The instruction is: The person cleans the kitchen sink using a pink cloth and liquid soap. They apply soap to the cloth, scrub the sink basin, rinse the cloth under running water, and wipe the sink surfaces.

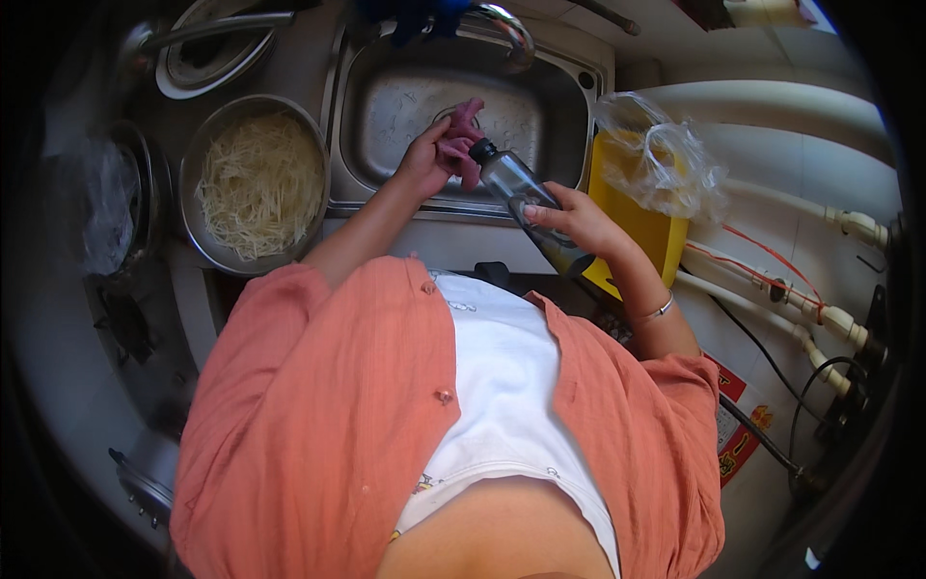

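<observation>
Over the near part of a stainless steel sink (pixel 391 108), my left hand (pixel 427 159) holds a crumpled pink cloth (pixel 457 148). My right hand (pixel 571 217) grips a clear, grey-tinted bottle (pixel 515 181) around its lower body. The bottle is tilted, and its dark cap reaches up to the cloth's right edge. A curved chrome faucet (pixel 515 32) hangs over the sink's far side. Water drops show on the sink floor.
Left of the sink stands a metal bowl (pixel 189 217) of pale shredded vegetable (pixel 260 184). Behind it is a white dish (pixel 170 79). A yellow bin (pixel 644 253) with a clear plastic bag (pixel 658 155) stands at the right, beside white pipes (pixel 774 192). Dark blue gloves or cloth (pixel 419 18) hang at the top.
</observation>
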Tool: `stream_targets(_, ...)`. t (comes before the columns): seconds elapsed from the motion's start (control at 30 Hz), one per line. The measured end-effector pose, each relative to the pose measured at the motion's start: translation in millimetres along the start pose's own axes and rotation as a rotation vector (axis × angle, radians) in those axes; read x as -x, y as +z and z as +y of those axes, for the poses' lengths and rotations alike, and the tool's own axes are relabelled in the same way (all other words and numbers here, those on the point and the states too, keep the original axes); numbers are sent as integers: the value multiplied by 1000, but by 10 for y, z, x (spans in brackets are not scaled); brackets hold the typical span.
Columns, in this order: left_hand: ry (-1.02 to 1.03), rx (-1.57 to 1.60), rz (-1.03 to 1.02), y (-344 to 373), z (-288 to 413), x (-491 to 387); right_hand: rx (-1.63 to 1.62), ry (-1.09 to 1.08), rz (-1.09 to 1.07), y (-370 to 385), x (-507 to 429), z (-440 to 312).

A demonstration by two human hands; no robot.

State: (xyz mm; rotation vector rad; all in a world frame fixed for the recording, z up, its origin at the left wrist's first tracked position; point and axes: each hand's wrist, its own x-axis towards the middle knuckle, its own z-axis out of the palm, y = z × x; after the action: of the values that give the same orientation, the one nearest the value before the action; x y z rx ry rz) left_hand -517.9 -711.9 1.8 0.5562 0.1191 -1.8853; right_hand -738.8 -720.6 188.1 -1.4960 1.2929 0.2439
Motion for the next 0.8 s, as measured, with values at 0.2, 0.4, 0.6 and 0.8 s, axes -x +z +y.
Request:
stream_targets(0.2, 76, -36, -82, -151, -67, -60, 25, 153, -76, -70, -34, -116)
stream_targets(0.4, 75, -5, 4, -57, -169, -70, -31, 248, -94, -147, 12, -207)
stream_targets(0.6, 24, -1, -41, -244, -230, -171, -100, 293, -124, -267, 45, -176)
stream_targets(0.8, 13, -1, -29, -223, -253, -161, -135, 329, -127, -263, 57, -189)
